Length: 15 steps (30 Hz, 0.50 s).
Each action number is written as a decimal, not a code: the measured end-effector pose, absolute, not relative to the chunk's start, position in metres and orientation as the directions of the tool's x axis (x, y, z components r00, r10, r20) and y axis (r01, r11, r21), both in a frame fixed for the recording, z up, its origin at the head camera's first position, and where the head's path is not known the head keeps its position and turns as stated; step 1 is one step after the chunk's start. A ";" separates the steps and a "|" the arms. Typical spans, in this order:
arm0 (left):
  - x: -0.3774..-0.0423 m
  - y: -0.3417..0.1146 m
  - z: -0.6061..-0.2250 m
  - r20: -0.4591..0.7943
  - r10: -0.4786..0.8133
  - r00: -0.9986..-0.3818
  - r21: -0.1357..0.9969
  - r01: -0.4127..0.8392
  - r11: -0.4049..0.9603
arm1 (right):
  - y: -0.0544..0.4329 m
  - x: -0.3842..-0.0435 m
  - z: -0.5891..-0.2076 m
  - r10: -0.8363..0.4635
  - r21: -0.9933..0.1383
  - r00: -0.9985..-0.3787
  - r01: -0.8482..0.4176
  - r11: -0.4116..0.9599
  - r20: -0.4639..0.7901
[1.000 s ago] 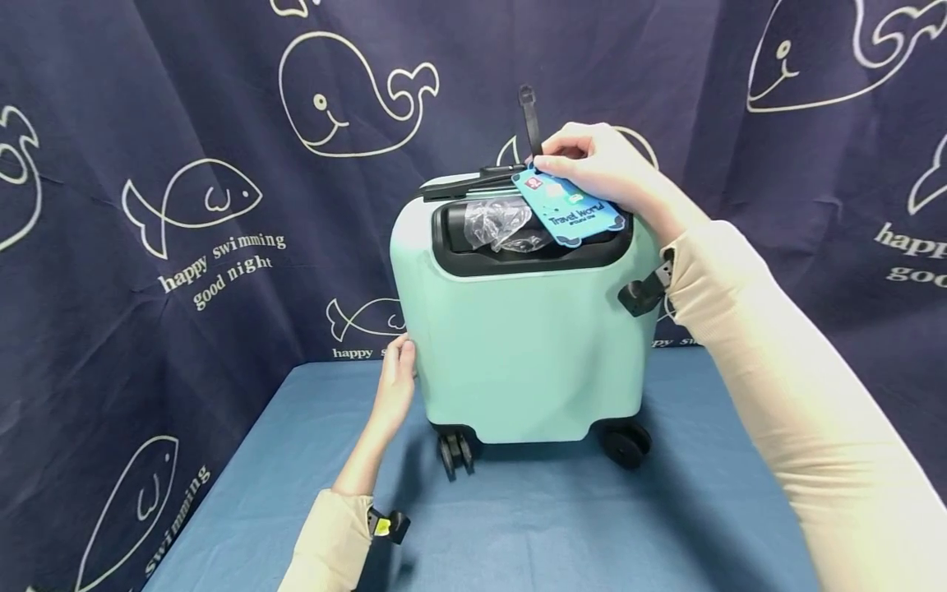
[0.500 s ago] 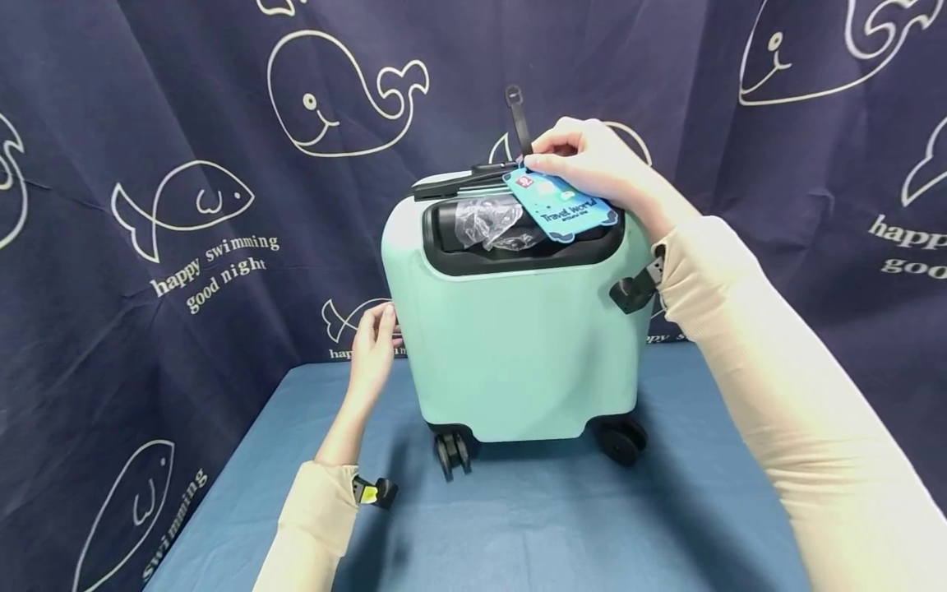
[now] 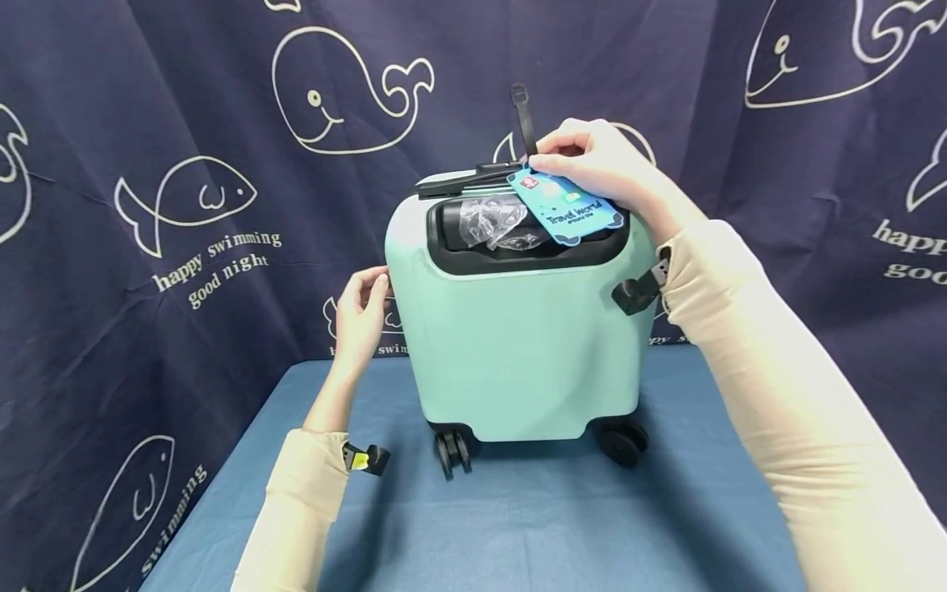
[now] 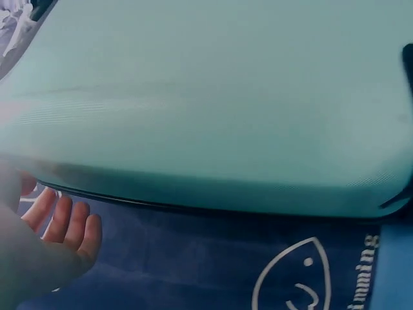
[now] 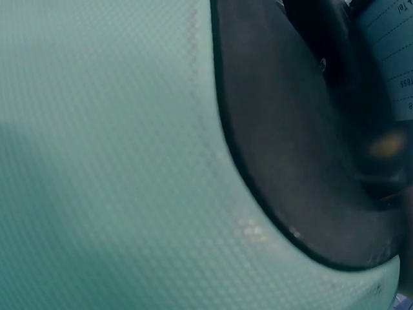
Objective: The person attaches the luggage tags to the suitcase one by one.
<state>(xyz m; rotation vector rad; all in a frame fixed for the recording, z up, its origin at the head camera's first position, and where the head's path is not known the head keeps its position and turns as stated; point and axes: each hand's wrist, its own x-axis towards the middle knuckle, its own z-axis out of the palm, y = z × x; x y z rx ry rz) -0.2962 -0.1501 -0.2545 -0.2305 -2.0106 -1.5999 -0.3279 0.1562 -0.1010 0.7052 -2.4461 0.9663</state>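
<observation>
A mint-green suitcase (image 3: 518,353) stands upright on its black wheels (image 3: 621,444). My right hand (image 3: 602,164) pinches the base of an upright black strap (image 3: 522,115) at its top, and the fingertips behind are hidden. Below the thumb hangs a blue luggage tag (image 3: 570,205) printed "Travel World". My left hand (image 3: 358,316) is at the suitcase's left side edge, near the upper half. In the left wrist view, its fingers (image 4: 64,219) bend loosely beside the dark seam (image 4: 161,206). Whether thumb and forefinger pinch something there cannot be seen.
A black handle bar (image 3: 459,185) crosses the suitcase top. Clear plastic wrap (image 3: 491,220) covers part of the recessed black grip area (image 3: 518,261). Beneath lies a blue tabletop (image 3: 503,518). Dark blue curtain (image 3: 207,329) with whale and fish drawings hangs close behind.
My left hand has slid upward along the suitcase's left side, from about mid-height to nearer the top. My right hand has stayed at the strap, and the suitcase stands in place.
</observation>
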 end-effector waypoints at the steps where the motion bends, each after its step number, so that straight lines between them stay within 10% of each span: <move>1: -0.293 -0.149 -0.249 0.525 -0.203 -0.826 0.839 0.464 0.283 | 0.156 -0.328 -0.101 -0.302 -0.507 -0.784 -0.592 0.627 0.542; 15: -0.315 -0.149 -0.212 0.657 -0.199 -0.727 0.745 0.585 0.320 | 0.155 -0.330 -0.102 -0.283 -0.531 -0.786 -0.591 0.607 0.550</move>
